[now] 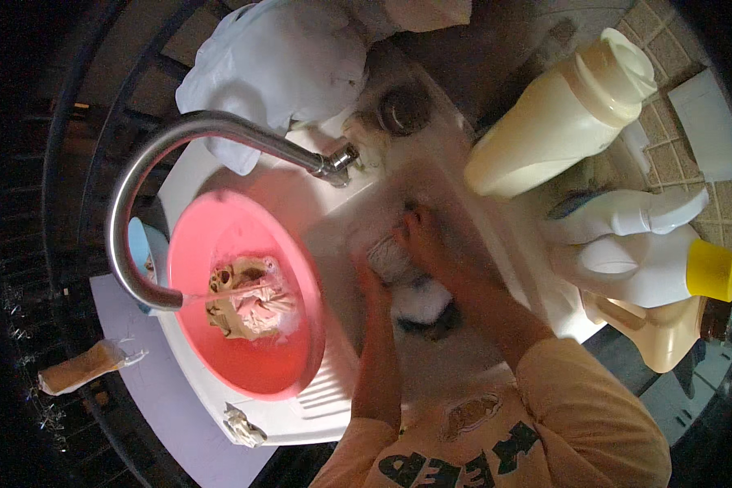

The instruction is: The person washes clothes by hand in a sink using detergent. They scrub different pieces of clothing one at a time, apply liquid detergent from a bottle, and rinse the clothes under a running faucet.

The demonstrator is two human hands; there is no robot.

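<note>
Both of my hands are low in the shaded basin of a white sink [488,360]. My left hand [372,274] grips the left side of a wet, whitish cloth [389,259]. On the cloth's upper right, my right hand [424,235] has its fingers bent around it. A white and dark cloth [424,302] lies just below, between my forearms. To the left, a pink plastic basin [186,244] holds a patterned brown cloth [226,323] and a pale pink cloth [265,308] in water. Water runs into it from a curved metal faucet [119,213].
At right stand a cream bottle [543,122], a white bottle with a yellow cap [640,268] and a beige jug [653,329]. A white plastic bag [274,61] sits behind the faucet. A crumpled wrapper [244,427] lies at the sink's front left edge.
</note>
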